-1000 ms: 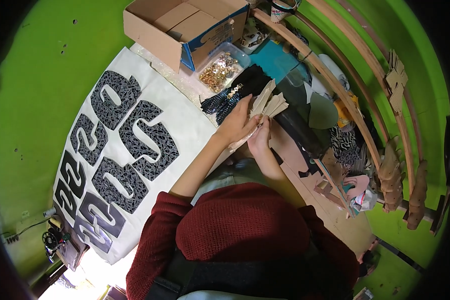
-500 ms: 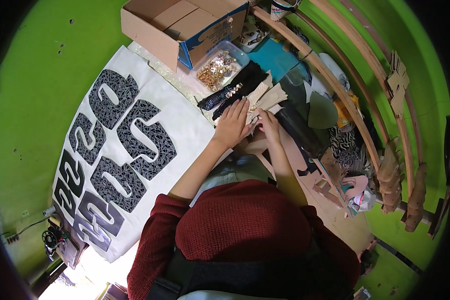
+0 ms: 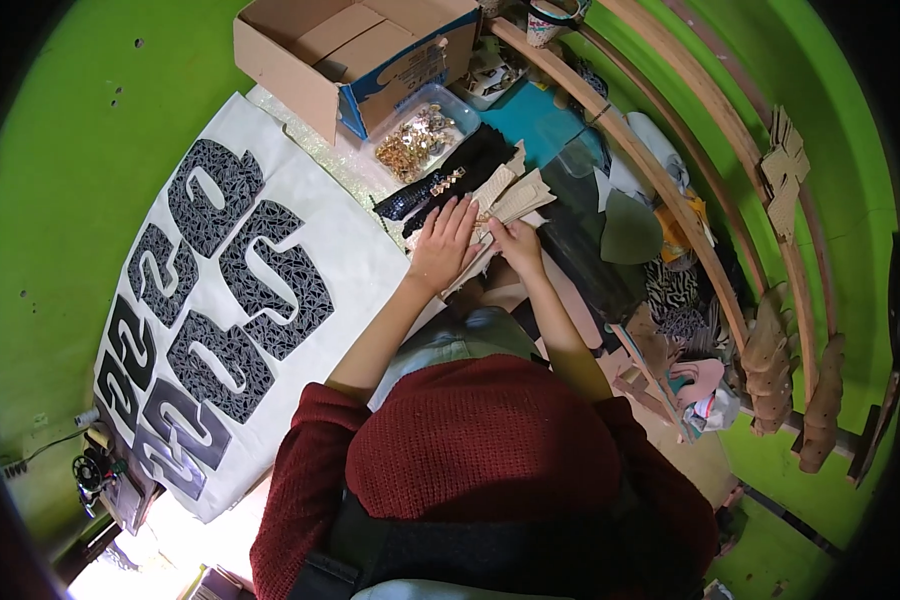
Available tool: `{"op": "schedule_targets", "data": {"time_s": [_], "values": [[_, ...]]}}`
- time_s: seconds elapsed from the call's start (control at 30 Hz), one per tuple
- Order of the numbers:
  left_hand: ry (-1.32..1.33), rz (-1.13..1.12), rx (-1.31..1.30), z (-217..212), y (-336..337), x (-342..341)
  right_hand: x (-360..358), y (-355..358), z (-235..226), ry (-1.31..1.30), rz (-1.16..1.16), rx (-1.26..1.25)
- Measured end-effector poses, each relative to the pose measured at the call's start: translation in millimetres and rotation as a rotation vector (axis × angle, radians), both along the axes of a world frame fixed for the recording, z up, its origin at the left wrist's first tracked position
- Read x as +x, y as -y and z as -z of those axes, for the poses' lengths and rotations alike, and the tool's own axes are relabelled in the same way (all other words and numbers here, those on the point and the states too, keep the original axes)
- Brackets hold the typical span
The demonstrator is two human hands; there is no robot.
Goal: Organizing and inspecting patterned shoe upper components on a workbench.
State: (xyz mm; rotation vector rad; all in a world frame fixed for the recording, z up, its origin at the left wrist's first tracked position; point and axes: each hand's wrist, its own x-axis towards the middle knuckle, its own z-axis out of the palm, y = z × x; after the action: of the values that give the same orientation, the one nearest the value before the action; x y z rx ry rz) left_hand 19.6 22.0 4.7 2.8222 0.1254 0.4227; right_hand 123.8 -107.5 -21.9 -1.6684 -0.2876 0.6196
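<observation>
My left hand lies flat with fingers spread on a stack of beige cut-out pieces on the work surface. My right hand presses the same stack from the right, fingers curled on its edge. The beige pieces fan out toward the top, past my fingertips. A black strip with gold studs lies just left of the stack, touching it.
An open cardboard box stands at the top, a clear tray of gold bits beside it. A white sheet with large black patterned shapes covers the left. Curved wooden rails and scraps crowd the right.
Both hands have lowered the fanned beige pieces from a raised grip down onto the surface, and my left hand has flattened on top of them.
</observation>
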Motion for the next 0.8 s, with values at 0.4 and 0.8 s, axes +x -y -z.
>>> {"op": "schedule_targets", "data": {"time_s": [0.4, 0.8], "values": [[0.084, -0.101, -0.216, -10.8, 13.3, -11.2, 3.3, 26.1, -63.7, 0.488, -0.069, -0.318], [0.309, -0.023, -0.12, -23.4, 23.7, -22.5, 13.8, 28.8, -35.4, 1.01, -0.161, -0.22]]}}
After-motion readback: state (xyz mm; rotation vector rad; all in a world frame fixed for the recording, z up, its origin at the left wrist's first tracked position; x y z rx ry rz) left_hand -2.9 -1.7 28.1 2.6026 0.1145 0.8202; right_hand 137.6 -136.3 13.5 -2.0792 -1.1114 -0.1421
